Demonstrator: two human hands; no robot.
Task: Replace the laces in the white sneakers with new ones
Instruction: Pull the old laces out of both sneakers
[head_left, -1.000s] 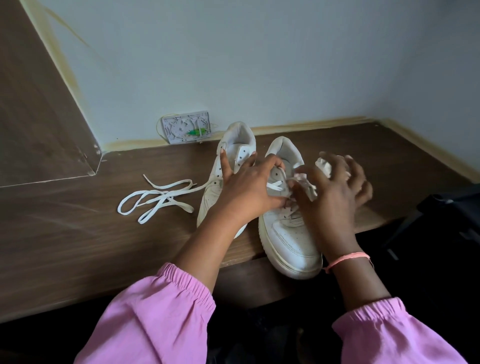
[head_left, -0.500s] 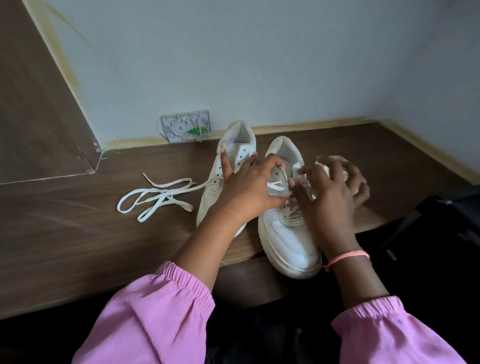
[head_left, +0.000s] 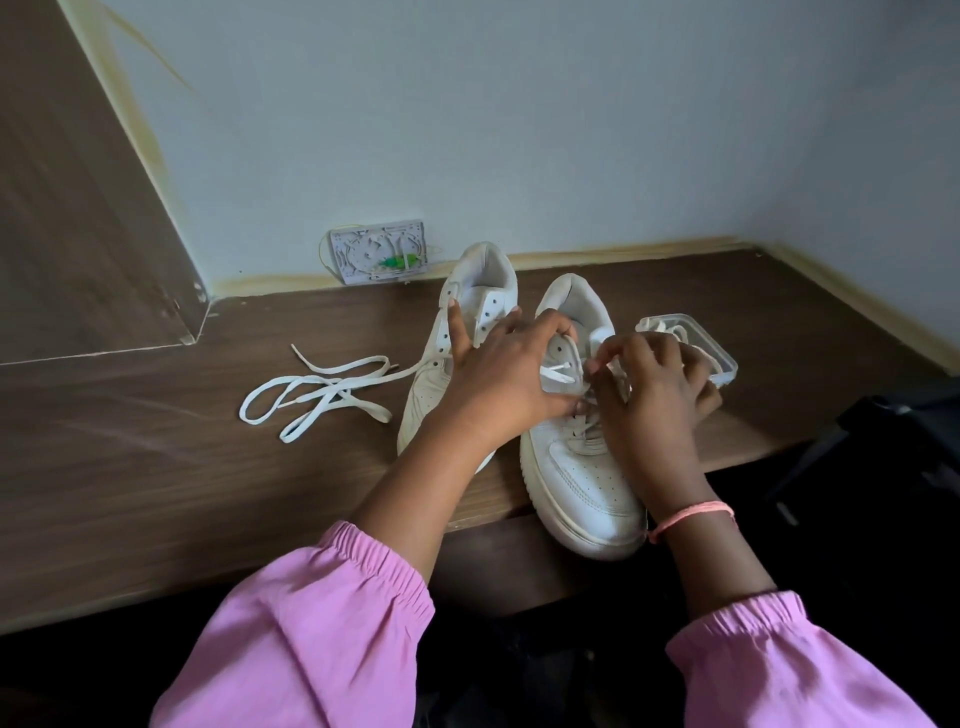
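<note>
1. Gripping the right sneaker, the left hand is curling over its eyelets.
2. The right hand is pinching the lace at its tongue.
3. A loose lace is lying at nine o'clock on the tabletop, beside the left sneaker.

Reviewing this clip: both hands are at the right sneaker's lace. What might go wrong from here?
The right sneaker has its toe past the table edge; a hard tug by the right hand on its lace might tip it off. The loose lace trails against the left sneaker, so shifting that shoe may drag it. The clear box sits just behind the right hand and might get knocked.
</note>
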